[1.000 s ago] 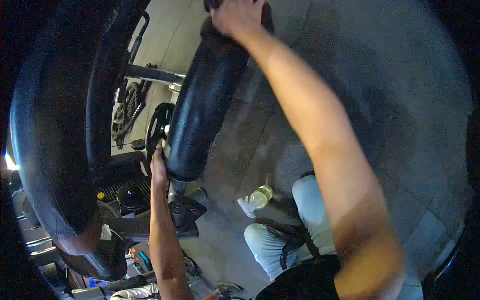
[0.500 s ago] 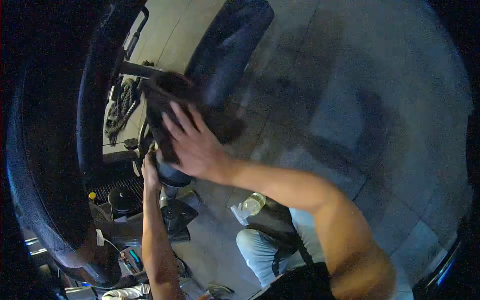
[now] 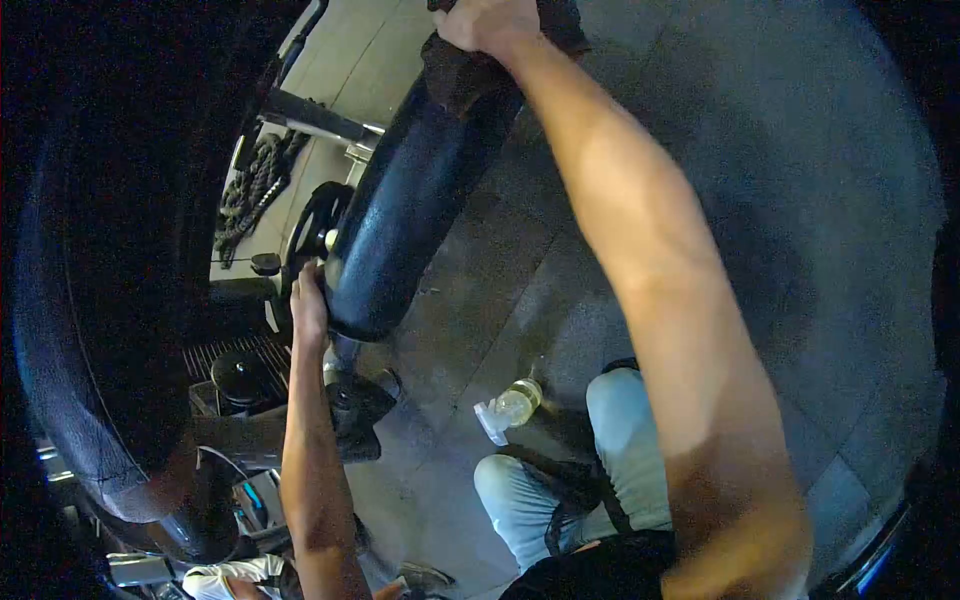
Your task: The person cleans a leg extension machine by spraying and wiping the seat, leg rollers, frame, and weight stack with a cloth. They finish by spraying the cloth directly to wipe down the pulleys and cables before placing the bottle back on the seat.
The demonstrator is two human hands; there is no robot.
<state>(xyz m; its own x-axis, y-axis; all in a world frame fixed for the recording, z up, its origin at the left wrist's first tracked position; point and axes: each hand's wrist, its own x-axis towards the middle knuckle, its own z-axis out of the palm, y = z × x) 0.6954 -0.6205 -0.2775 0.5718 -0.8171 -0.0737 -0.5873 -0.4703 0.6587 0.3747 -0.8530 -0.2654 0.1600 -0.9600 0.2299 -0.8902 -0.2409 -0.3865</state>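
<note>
A long dark padded bench (image 3: 400,215), glossy along its top, runs from the middle toward the top of the head view. At its far end my right hand (image 3: 490,22) is closed on a dark cloth (image 3: 465,75), which lies bunched against the padding. My left hand (image 3: 310,305) grips the left edge of the bench near its close end; some of its fingers are hidden. On the floor below the bench lies a clear spray bottle (image 3: 515,403) with yellowish liquid and a white trigger head.
A large black padded piece (image 3: 100,300) fills the left side. Beyond the bench are a coiled black rope (image 3: 262,190) and a metal frame bar (image 3: 320,118). Another person's white clothing (image 3: 225,578) shows at the lower left. My knees (image 3: 625,410) are near the bottle.
My right hand has slid the cloth from the near end of the bench up to its far end, uncovering the padding. My left hand stays near the same edge.
</note>
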